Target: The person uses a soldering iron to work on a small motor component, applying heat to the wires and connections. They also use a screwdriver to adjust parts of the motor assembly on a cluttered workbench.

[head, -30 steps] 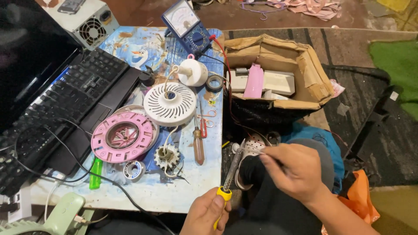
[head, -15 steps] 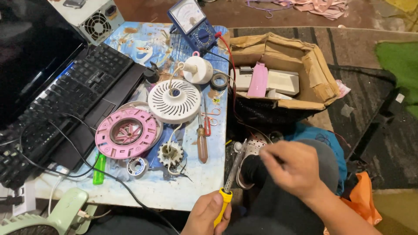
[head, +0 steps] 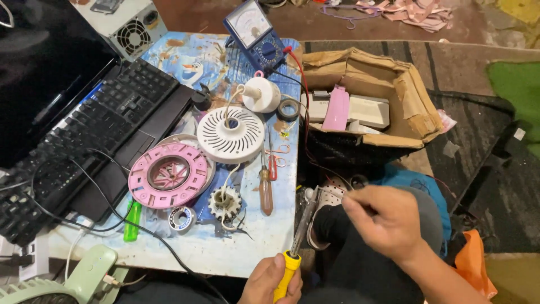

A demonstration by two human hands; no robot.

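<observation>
So the left hand (head: pixel 270 280) is wrapped around the yellow handle of a soldering iron (head: pixel 297 236), with the metal shaft angled up and away toward a white perforated part (head: pixel 332 194) sitting in the person's lap. The right hand (head: pixel 385 220) is just to the right of the iron's tip, fingers pinched tight together on something thin, too small to make out. Right past the right hand, further away, there's a torn cardboard box (head: pixel 405 107) with a pink block (head: pixel 338 108) and grey units inside. Off to the left of the iron, on the little printed table (head: pixel 236 247), lies a brown-handled screwdriver (head: pixel 265 188), then a small gear-like motor core (head: pixel 224 203), a solder spool (head: pixel 181 218) and a pink round housing (head: pixel 169 174). Further up from those sits a white vented fan cover (head: pixel 230 135), a roll of black tape (head: pixel 288 109) and a blue analog multimeter (head: pixel 254 34). Far left is a black keyboard (head: pixel 84 141).
</observation>
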